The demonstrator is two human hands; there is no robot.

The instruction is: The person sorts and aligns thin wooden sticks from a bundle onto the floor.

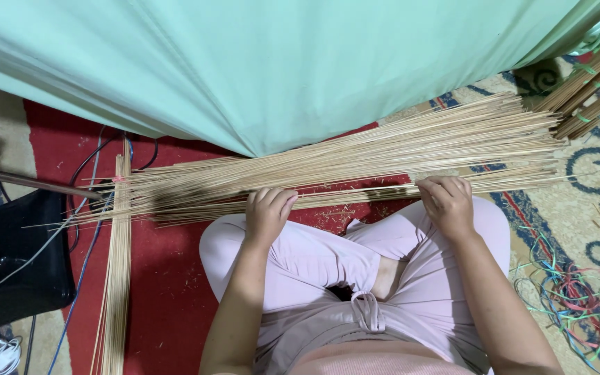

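Note:
A long pile of thin bamboo sticks (355, 156) lies across the red carpet in front of my crossed legs. My left hand (268, 210) is curled over the near sticks at the pile's middle. My right hand (447, 201) is curled on the same near sticks further right, above my right knee. Both hands press or grip a few sticks against the pile; how many is hard to tell.
A second bundle of sticks (115, 278) runs lengthwise on the left. Thicker tied bundles (595, 83) lie at top right. A pale green cloth (265, 62) hangs behind. Coloured bands (574, 292) litter the patterned rug on the right. A black object (8, 257) and cables sit left.

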